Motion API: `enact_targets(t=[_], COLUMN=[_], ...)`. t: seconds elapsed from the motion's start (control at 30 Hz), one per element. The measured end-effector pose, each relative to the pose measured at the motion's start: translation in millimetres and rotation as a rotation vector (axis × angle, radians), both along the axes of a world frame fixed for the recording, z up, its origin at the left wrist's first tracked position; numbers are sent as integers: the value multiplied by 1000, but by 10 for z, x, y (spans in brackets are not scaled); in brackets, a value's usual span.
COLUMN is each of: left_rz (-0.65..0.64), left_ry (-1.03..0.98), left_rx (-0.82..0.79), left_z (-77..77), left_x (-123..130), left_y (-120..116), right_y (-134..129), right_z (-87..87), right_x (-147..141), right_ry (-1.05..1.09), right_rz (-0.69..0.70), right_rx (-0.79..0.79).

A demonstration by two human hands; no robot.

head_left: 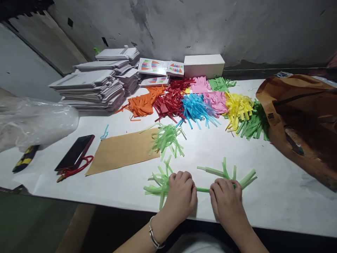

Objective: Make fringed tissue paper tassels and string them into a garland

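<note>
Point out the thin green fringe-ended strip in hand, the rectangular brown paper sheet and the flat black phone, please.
Thin green fringe-ended strip (203, 189): head view, its narrow middle.
Rectangular brown paper sheet (123, 151): head view, its bare centre.
Flat black phone (74, 153): head view, its screen.

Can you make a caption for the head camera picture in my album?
Left grip and right grip hold a green tassel, fringed at both ends, with colourful bundles farther back.

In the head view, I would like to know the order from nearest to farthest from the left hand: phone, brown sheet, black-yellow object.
From the left hand:
1. Brown sheet: just to the left and beyond.
2. Phone: further left, past the sheet.
3. Black-yellow object: far left, beside the plastic bag.
</note>
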State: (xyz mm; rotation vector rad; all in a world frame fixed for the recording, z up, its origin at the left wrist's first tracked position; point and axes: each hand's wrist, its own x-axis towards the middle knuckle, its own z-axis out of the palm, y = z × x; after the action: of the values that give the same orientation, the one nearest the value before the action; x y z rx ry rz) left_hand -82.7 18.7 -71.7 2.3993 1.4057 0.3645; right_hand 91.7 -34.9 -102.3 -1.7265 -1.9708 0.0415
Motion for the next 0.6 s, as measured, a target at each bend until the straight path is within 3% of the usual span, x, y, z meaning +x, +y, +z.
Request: enact_targets(t=[0.1, 0.17, 0.33, 0.43, 0.5, 0.6], left_rz=[26, -26, -354, -421, -422, -319], left_ry=[46, 25, 37, 107, 130, 123], left_rx=[-11, 20, 278, 386, 371, 129], left_z=[2, -20, -109, -158, -165, -94], left_x=[25, -15, -132, -99, -48, 9], left_y=[45, 79, 103, 127, 181, 291], right_y=[8, 3, -18, 6, 50, 128], right_z=[36, 43, 8, -11, -25, -36], right_x=[-58, -67, -51, -78, -103, -103], right_ry=[-13, 17, 65, 4, -65, -160], right_rz=[-95, -121, 40, 133, 150, 124], right_rx=[-40, -51, 69, 134, 165, 220])
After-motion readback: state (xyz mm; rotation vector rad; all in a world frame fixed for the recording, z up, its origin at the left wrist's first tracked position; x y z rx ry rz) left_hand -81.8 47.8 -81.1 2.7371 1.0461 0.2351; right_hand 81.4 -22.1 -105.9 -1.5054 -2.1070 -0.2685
